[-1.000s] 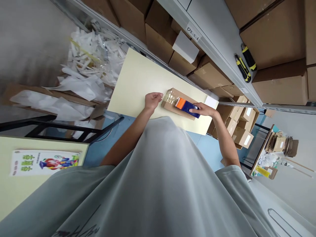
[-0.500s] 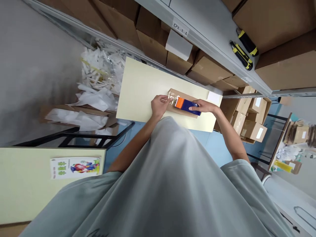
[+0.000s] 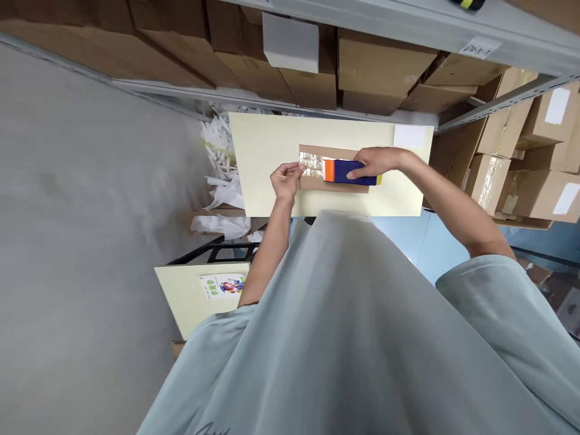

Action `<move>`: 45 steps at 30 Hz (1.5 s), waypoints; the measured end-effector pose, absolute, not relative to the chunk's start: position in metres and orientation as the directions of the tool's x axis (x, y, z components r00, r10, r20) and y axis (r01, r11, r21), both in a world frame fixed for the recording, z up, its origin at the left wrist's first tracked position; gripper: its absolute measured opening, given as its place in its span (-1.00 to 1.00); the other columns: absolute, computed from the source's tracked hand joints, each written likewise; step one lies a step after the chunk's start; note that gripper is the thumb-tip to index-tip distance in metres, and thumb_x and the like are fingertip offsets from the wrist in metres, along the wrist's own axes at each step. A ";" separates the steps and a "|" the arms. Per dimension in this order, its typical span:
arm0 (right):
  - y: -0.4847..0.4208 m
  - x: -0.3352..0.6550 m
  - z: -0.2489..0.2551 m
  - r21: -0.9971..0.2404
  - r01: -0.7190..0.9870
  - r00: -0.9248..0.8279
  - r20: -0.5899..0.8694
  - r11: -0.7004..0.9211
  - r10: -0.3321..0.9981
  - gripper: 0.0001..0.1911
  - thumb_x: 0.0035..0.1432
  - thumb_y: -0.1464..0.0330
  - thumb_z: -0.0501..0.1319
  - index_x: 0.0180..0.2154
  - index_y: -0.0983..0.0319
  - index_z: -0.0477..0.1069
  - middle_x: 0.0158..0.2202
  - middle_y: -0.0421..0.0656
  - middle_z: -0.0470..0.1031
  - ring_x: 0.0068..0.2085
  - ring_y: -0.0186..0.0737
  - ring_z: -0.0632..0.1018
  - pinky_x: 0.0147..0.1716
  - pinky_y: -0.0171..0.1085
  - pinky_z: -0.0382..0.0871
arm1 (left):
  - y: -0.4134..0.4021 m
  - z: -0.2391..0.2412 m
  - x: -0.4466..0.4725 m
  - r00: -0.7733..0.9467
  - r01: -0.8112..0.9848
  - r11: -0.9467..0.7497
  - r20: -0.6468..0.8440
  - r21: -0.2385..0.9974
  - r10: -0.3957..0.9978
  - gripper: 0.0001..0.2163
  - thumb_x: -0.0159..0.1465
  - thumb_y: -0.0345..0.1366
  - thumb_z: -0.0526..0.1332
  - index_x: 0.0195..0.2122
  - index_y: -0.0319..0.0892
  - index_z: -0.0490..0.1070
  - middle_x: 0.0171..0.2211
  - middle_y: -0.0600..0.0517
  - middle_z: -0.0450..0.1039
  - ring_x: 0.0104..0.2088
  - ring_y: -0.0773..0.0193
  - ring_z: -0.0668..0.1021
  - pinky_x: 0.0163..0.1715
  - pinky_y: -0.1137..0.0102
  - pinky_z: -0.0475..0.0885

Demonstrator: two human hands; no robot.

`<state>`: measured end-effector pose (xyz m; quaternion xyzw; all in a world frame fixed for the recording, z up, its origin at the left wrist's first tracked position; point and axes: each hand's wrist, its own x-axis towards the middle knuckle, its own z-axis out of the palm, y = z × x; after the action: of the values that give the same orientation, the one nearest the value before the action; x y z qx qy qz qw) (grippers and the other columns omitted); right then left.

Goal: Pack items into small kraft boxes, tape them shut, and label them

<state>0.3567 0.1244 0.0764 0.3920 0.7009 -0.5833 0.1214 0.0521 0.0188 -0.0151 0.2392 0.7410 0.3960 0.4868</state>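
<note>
A flat brown cardboard box (image 3: 338, 185) lies on a pale yellow table (image 3: 267, 145). My right hand (image 3: 378, 162) is closed round a blue and orange tape dispenser (image 3: 348, 172) resting on top of the box. A strip of clear tape (image 3: 312, 163) runs from the dispenser toward the box's left end. My left hand (image 3: 286, 179) pinches the free end of that tape at the box's left edge.
Metal shelves (image 3: 399, 21) packed with cardboard boxes (image 3: 380, 63) stand behind the table. More boxes (image 3: 534, 181) sit at the right. White paper scraps (image 3: 222, 175) pile up left of the table. A second pale table (image 3: 194, 296) with a colourful booklet (image 3: 223, 285) is nearer me.
My left hand moved from beside the box onto the tape's free end and pinched it. The dispenser stayed on the box under my right hand. The view swung.
</note>
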 end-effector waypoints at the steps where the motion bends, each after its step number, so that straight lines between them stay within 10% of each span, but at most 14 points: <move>1: 0.125 0.379 0.078 -0.731 0.682 -0.670 -0.609 0.027 0.424 -0.35 0.18 -0.24 0.59 -0.32 0.23 0.62 -0.34 -0.12 0.63 -0.19 -0.03 0.71 -0.27 -0.18 0.57 | 0.019 -0.014 0.053 -0.422 -0.018 0.578 -0.530 0.816 0.735 -0.64 0.06 -0.14 0.68 -0.42 -0.13 0.53 -0.36 -0.01 0.62 -0.12 0.10 0.72 -0.12 0.29 0.65; 8: 0.126 0.525 0.075 -0.682 0.726 -0.605 -0.576 0.085 0.549 -0.09 0.22 -0.51 0.27 -0.28 0.27 0.65 -0.06 -0.10 0.77 -0.11 -0.07 0.78 -0.19 -0.17 0.67 | 0.022 -0.013 0.058 -0.475 0.057 0.609 -0.515 0.791 0.714 -0.63 0.20 -0.16 0.65 -0.37 -0.17 0.47 -0.44 0.15 0.52 -0.21 0.33 0.61 -0.13 0.35 0.55; 21: 0.126 0.535 0.022 -0.720 0.694 -0.609 -0.600 -0.018 0.519 -0.24 0.18 -0.33 0.52 -0.24 0.29 0.68 -0.16 -0.12 0.70 -0.05 0.03 0.77 -0.10 -0.09 0.72 | 0.025 -0.032 0.058 -0.537 0.130 0.616 -0.467 0.777 0.703 -0.46 0.15 0.00 0.69 -0.37 -0.18 0.36 -0.48 0.28 0.37 -0.30 0.47 0.43 -0.06 0.33 0.52; 32: 0.114 0.546 0.027 -0.763 0.642 -0.696 -0.618 -0.069 0.366 -0.30 0.16 -0.28 0.56 -0.19 0.26 0.72 -0.11 -0.10 0.74 -0.07 -0.02 0.75 -0.09 -0.10 0.70 | 0.024 -0.036 0.063 -0.562 0.130 0.612 -0.451 0.780 0.693 -0.67 0.25 -0.35 0.61 -0.34 -0.18 0.41 -0.50 0.29 0.33 -0.38 0.46 0.38 -0.04 0.35 0.55; 45: 0.081 0.499 0.043 -0.466 0.881 -0.412 -0.840 -0.080 0.352 -0.53 0.49 0.02 0.39 0.08 0.30 0.70 -0.03 -0.07 0.78 -0.03 -0.07 0.74 0.00 -0.21 0.56 | 0.025 -0.036 0.067 -0.562 0.118 0.629 -0.471 0.768 0.680 -0.84 0.34 -0.66 0.41 -0.14 -0.36 0.53 -0.43 0.26 0.39 -0.40 0.46 0.44 -0.07 0.44 0.59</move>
<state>0.4988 0.0809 0.0425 0.4861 0.6344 -0.5509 0.2402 0.0669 0.0254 -0.0356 0.2461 0.8101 0.3532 0.3980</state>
